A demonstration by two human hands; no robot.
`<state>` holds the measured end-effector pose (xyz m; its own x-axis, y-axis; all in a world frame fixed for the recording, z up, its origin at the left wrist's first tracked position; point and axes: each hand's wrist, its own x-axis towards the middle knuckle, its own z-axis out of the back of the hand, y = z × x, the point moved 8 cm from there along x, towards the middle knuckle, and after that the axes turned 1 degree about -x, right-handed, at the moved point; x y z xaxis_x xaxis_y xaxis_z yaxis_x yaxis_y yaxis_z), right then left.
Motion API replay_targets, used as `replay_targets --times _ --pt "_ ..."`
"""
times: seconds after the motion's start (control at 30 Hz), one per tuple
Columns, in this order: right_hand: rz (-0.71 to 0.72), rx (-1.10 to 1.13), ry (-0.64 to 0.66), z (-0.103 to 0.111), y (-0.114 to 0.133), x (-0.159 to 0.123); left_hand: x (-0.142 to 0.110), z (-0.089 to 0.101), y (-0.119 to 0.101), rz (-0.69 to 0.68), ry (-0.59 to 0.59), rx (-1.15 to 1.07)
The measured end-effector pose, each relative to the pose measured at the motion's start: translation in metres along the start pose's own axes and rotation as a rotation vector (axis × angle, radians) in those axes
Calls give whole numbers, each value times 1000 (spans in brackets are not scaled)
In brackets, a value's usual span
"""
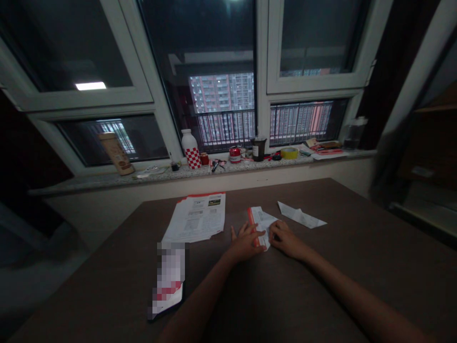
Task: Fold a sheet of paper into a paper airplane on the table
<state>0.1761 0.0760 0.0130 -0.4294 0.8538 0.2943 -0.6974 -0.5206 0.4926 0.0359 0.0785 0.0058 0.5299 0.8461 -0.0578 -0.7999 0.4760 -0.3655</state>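
Note:
A folded sheet of white paper with a red edge (260, 224) lies on the dark brown table (321, 290), in front of me. My left hand (245, 243) presses on its left part, with the fingers over the red edge. My right hand (284, 239) pinches its lower right side, and the two hands nearly meet. Farther right, a second folded white paper (300, 216) lies untouched. Left of my hands is a printed sheet with a red top edge (196, 217). A pixelated flat object (168, 280) lies nearer the table's left edge, its details hidden.
A granite windowsill (171, 175) runs behind the table, holding a checkered white-and-red bottle (190, 150), a tan cylinder (116, 154), a dark cup (258, 148), yellow tape (289, 153), a clear jar (353, 133) and several small items. Dark windows rise above it.

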Motion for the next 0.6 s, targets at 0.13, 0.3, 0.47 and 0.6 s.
replay_targets --times 0.13,0.3,0.47,0.6 --pt "-1 -11 1 -1 0 0 3 -1 1 8 -11 -10" --pt "1 -23 0 -4 -3 0 7 -4 -1 62 -70 -24" --pt "-25 -7 29 -6 -7 1 4 -1 -8 67 -179 -13" --pt "-51 9 31 -8 -12 3 3 -3 -8 82 -180 -5"
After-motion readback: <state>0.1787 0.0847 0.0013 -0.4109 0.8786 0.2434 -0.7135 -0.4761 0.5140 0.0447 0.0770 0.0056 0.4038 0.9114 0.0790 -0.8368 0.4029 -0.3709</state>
